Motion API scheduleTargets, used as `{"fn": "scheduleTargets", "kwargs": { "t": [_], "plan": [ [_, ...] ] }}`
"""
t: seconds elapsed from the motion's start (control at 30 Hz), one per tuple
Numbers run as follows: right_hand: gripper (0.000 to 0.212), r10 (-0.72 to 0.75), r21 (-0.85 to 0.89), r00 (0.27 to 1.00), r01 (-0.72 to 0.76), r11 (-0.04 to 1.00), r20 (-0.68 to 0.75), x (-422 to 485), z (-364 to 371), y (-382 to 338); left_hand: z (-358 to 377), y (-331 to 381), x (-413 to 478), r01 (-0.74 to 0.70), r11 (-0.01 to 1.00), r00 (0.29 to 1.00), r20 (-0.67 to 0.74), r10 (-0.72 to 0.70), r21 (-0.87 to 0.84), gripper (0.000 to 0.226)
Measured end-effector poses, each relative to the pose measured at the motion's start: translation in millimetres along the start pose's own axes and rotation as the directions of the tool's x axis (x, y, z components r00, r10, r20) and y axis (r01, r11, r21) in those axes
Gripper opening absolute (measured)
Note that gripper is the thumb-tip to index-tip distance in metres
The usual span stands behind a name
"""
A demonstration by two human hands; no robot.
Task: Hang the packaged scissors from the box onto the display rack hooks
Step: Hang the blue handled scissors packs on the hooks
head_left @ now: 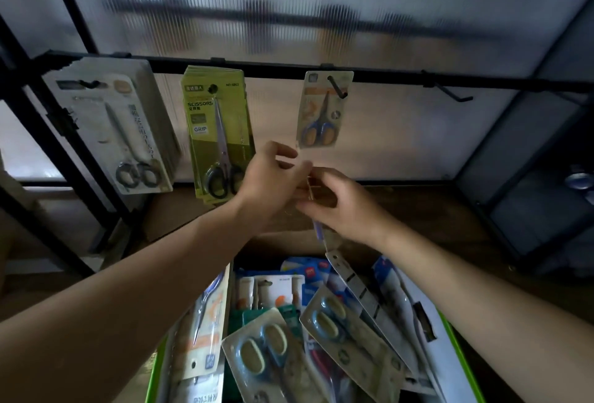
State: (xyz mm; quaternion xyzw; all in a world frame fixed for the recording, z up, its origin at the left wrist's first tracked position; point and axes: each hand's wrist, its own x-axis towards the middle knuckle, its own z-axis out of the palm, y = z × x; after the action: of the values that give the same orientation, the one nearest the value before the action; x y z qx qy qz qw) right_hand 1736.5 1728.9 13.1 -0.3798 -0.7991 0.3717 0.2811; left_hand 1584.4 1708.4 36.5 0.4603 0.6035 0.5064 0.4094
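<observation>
The left hand [270,180] and right hand [345,206] pinch one scissors pack [317,227] edge-on above the box [153,380], its long axis upright, the part-filled hook [337,87] straight above, nearer the right.

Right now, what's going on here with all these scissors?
A person is stocking a black metal display rack. The left hand and right hand hold a carded blue-handled scissors pack edge-on, just under the hook carrying one small blue-and-tan pair. More packs fill the green-rimmed box below; the rightmost hook is bare.
</observation>
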Motion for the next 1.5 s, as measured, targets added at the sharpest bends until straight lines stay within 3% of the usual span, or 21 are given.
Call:
{"fn": "scheduleTargets", "kwargs": {
  "t": [0.13, 0.23, 0.3, 0.37, 0.47, 0.6, 0.73, 0.93, 1.5],
  "plan": [
    [0.018, 0.058, 0.141, 0.982, -0.032, 0.99, -0.18, 7, -4, 8, 3, 10, 2, -0.009, 0.985, 0.998, 0.061, 0.02, -0.175, 0.019],
    [0.021, 0.11, 0.181, 0.955, -0.061, 0.982, -0.276, 12, -9, 14, -3, 6, 13, -0.107, 0.994, 0.989, -0.104, 0.105, -0.02, 0.012],
    [0.022, 0.148, 0.208, 0.942, -0.087, 0.974, -0.301, 14, -12, 16, -8, 3, 20, -0.089, 0.995, 0.978, -0.187, 0.097, 0.051, 0.019],
    [0.023, 0.183, 0.244, 0.937, -0.11, 0.963, -0.296, 15, -16, 17, -11, 4, 25, -0.059, 0.998, 0.986, -0.155, 0.064, 0.037, 0.024],
    [0.021, 0.222, 0.257, 0.919, -0.14, 0.956, -0.325, 20, -25, 17, -6, 12, 31, -0.119, 0.992, 0.991, -0.053, 0.121, 0.049, 0.008],
    [0.008, 0.2, 0.16, 0.859, -0.14, 0.977, -0.471, 35, -44, 16, 6, 28, 42, -0.189, 0.973, 0.98, -0.037, 0.195, 0.135, 0.008],
    [0.01, 0.182, 0.108, 0.807, -0.147, 0.983, -0.562, 52, -54, 10, 11, 44, 54, -0.218, 0.958, 0.973, -0.036, 0.229, 0.188, 0.011],
    [0.006, 0.112, 0.059, 0.765, -0.097, 0.994, -0.634, 58, -52, 13, 14, 52, 60, -0.237, 0.953, 0.965, -0.064, 0.252, 0.187, 0.009],
    [0.015, 0.115, -0.031, 0.764, -0.174, 0.984, -0.635, 76, -57, 18, 20, 52, 71, -0.165, 0.941, 0.978, -0.071, 0.194, 0.296, 0.015]
  ]
}}
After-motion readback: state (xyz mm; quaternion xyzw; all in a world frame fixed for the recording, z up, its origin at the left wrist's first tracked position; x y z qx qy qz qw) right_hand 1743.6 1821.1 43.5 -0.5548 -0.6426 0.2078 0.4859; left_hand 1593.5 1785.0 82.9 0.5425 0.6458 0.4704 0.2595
